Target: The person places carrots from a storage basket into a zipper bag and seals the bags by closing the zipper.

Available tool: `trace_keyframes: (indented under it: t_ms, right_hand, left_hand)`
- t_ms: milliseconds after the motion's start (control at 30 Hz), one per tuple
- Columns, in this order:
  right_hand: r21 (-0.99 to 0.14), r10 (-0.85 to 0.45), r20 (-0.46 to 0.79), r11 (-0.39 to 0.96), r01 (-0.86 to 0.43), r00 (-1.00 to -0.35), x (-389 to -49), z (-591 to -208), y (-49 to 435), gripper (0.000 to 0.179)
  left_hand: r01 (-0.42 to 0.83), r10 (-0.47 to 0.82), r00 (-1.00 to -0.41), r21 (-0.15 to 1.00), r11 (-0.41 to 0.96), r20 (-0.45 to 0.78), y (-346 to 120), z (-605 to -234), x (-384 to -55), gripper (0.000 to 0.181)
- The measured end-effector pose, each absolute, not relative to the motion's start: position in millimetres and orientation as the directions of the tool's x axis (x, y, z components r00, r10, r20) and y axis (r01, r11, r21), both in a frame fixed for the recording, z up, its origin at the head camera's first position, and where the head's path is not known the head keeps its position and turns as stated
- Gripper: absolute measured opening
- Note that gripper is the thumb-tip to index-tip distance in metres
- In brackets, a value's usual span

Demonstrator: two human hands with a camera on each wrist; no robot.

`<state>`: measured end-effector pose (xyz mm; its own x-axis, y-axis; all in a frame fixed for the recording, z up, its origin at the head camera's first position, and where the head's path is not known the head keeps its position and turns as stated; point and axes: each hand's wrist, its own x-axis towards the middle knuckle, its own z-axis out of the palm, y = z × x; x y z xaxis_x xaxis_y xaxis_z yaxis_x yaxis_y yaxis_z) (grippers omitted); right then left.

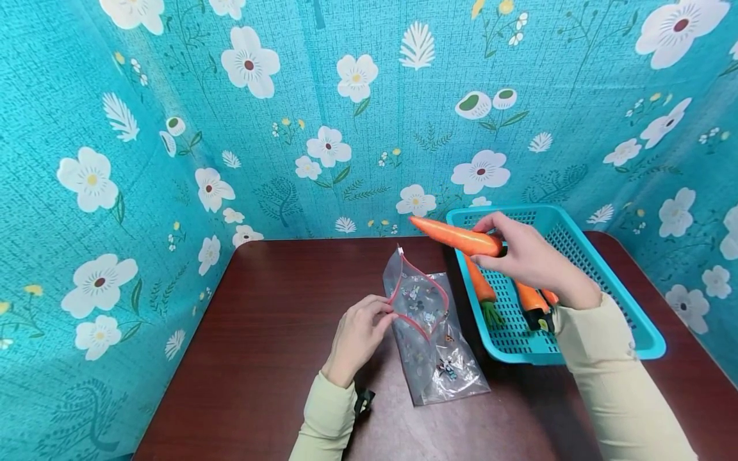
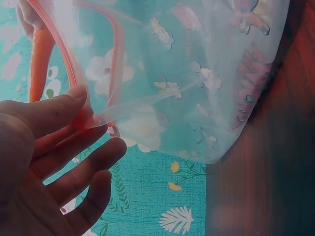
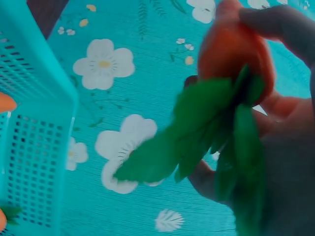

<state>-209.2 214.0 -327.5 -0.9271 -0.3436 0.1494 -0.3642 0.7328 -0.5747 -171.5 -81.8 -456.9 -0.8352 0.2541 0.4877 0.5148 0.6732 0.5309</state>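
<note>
My left hand (image 1: 360, 333) pinches the red-edged rim of a clear zip bag (image 1: 444, 358) between thumb and forefinger, its other fingers loosely bent. The bag's mouth gapes in a diamond shape, and small cartoon prints cover its film. Above the basket's left side, my right hand (image 1: 527, 253) grips a carrot (image 1: 455, 237) by its thick end, the thin tip pointing left over the bag's far end. Green leaves (image 3: 206, 123) hang from the carrot's thick end in the right wrist view. Through the left wrist view, the carrot (image 2: 42, 64) shows beyond the bag's red rim.
A turquoise plastic basket (image 1: 619, 301) stands at the right of the dark wooden table (image 1: 259, 320). Several carrots lie in it, including a leafy one (image 1: 481, 282) by its left wall. Flowered turquoise cloth (image 1: 357, 141) hangs behind the table and at both sides.
</note>
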Motion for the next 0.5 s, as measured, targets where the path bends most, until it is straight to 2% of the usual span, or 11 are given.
trace_keyframes:
  t_ms: [133, 333, 500]
  right_hand:
    - [-0.514, -0.383, 0.144, 0.759, -0.400, -0.912, -203, -321, 208, 0.039]
    - [-0.341, -0.391, 0.165, 0.839, -0.424, -0.905, -196, -315, 200, 0.040]
    - [-0.235, -0.427, 0.146, 0.861, -0.450, -0.892, -193, -313, 190, 0.039]
  left_hand:
    - [0.506, 0.251, -0.842, 0.537, 0.675, 0.478, -82, -456, -171, 0.010]
    - [0.493, 0.248, -0.851, 0.543, 0.680, 0.462, -82, -454, -170, 0.009]
    - [0.514, 0.253, -0.836, 0.537, 0.669, 0.487, -82, -455, -170, 0.008]
